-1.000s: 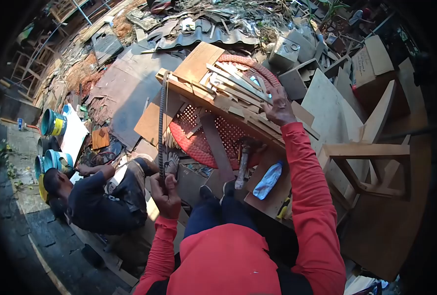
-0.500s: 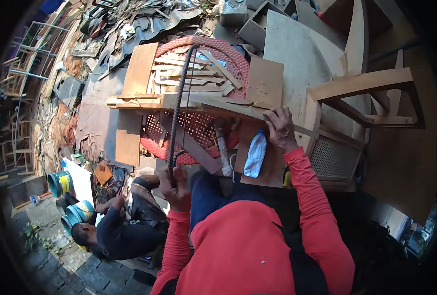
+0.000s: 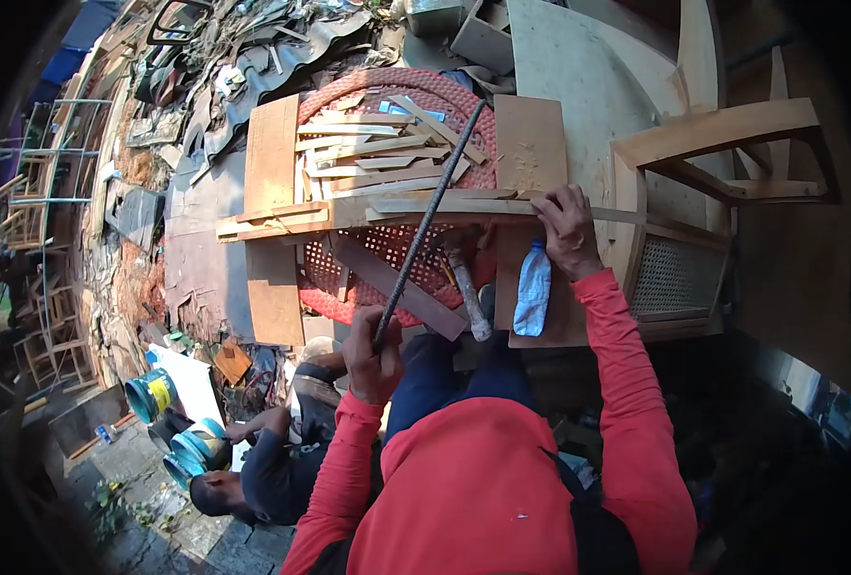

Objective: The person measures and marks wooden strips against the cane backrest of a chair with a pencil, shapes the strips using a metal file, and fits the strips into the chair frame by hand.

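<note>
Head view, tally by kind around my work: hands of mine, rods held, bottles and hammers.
Hands: 2, left hand and right hand
Rod: 1
Bottle: 1
Hammer: 1
Total: 5

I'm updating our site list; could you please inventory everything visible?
Ribbed rod: one, dark, slanting across centre
Long strip: one, pale, crosswise at centre
Round woven piece: one, red, centre
Offcuts: many, pale, on woven piece
Boards: at least two, brown, flanking offcuts
Hammer: one, pale handle, below strip
Bottle: one, bluish, right of hammer
Panel: one, pale, upper right
Furniture frame: one, brown, right
Buckets: at least three, teal, lower left
Other person: one, dark shirt, lower left
Scrap: uncounted, mixed, upper left
Left grip: one, red sleeve, around rod
Right grip: one, red sleeve, touching strip
</note>
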The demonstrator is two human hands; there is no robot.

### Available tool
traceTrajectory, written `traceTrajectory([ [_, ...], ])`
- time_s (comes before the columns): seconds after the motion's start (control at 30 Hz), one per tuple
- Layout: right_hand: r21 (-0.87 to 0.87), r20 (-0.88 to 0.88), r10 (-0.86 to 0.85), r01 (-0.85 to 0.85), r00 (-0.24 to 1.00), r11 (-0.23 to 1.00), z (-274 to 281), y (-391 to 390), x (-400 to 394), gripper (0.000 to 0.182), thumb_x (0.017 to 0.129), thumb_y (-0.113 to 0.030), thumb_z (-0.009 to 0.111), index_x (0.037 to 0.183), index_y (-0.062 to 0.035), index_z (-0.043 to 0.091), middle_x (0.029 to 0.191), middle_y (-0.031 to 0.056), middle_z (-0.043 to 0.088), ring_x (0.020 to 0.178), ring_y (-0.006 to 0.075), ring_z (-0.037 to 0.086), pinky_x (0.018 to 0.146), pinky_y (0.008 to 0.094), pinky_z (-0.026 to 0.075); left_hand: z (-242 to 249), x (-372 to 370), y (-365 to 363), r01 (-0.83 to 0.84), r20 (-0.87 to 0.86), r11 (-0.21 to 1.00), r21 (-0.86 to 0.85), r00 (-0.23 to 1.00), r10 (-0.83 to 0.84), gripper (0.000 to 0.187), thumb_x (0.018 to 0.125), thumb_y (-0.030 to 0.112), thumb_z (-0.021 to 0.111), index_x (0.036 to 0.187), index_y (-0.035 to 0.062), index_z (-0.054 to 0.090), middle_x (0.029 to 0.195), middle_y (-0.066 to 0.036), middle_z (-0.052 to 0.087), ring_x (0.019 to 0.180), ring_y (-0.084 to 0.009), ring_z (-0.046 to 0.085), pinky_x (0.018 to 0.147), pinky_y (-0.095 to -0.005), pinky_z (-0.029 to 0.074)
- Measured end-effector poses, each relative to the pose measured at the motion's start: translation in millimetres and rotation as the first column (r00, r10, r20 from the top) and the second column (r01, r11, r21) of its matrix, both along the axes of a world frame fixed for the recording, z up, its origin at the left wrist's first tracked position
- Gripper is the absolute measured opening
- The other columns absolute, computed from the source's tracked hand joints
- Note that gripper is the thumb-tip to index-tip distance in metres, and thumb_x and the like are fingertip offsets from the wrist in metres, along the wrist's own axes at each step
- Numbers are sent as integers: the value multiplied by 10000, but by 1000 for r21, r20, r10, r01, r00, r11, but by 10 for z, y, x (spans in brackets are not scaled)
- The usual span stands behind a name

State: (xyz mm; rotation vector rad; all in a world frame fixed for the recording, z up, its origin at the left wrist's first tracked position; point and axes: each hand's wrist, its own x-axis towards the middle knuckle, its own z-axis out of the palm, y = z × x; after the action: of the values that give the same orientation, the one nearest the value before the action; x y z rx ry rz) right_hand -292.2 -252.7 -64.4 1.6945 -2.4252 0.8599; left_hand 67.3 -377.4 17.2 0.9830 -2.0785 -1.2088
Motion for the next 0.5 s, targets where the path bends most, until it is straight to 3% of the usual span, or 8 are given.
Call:
traceTrajectory([
  [0.07,-7,6,-16,16,1000,1000,3,-35,30,267,831,-31,737,1081,-118,703,1028,83,602,1044,336,594,876,481,468,26,26,-32,28,30,996,85,999,-30,133,1082,72,663,1190,9,617,865,-62,622,681,-128,615,618,-298,488],
  [0.17,-35,-21,-68,68,997,997,79,-68,105,249,825,-31,741,1058,-116,712,1034,77,605,1045,333,594,877,481,470,27,-179,-62,41,-73,997,64,997,-36,183,1100,83,638,1264,8,607,924,-59,642,706,-107,601,638,-267,483],
  [0.2,-54,-36,-91,89,995,995,76,-83,127,208,821,-30,744,1009,-110,709,1028,70,608,1034,331,594,878,481,470,57,-235,-86,93,-57,991,99,995,-87,249,1110,84,615,1348,15,588,993,-74,668,728,-122,614,674,-264,494],
  [0.3,-108,-34,-107,103,994,989,-59,-88,134,175,810,-33,748,960,-108,699,1015,65,610,1012,324,590,870,478,465,-24,-457,-105,151,-40,972,181,988,-146,306,1105,81,619,1404,33,571,986,-86,681,750,-147,636,694,-290,506],
  [0.33,-116,-42,-123,117,992,986,-66,-95,157,134,803,-41,732,908,-109,684,1004,62,610,989,317,586,857,474,459,-96,-544,-132,185,-15,983,14,983,-185,353,1094,72,629,1440,50,563,985,-115,704,768,-178,664,704,-313,521],
  [0.43,-129,-93,-132,120,987,984,-79,-136,214,108,797,-61,717,882,-114,677,998,56,609,981,311,584,847,468,454,-134,-818,-51,140,-148,967,211,983,-110,314,1148,233,586,1379,22,622,834,24,571,664,-78,508,624,-252,439],
  [0.5,-145,-103,-145,129,984,981,-98,-138,220,96,796,-79,713,872,-120,672,991,46,607,977,306,583,841,463,450,-156,-879,-97,185,-86,972,146,981,-174,313,1140,196,589,1410,45,627,868,-9,635,667,-103,573,626,-269,459],
])
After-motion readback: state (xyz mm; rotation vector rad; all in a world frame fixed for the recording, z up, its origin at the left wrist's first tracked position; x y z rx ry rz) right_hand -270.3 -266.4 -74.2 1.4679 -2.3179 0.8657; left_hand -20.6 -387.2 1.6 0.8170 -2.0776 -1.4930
